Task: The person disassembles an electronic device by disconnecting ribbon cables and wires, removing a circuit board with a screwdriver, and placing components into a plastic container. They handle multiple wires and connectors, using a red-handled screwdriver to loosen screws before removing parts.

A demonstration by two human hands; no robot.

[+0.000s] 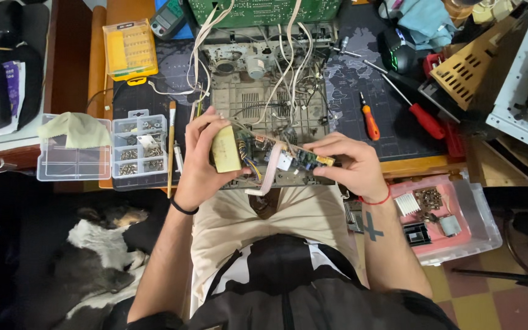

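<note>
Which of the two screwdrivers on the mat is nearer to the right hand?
The small orange screwdriver. It lies closer to the right hand; the longer red screwdriver lies farther right.

The circuit board (270, 156) sits at centre, between both hands — the open chassis (267, 104) at twelve o'clock behind it, screwdrivers (371, 124) at two, the compartment box (139, 145) at nine, the tray (459, 220) at four.

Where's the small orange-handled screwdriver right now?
In the head view, the small orange-handled screwdriver lies on the dark mat, right of the open chassis, just above the right hand and left of the longer red-handled screwdriver.
</note>
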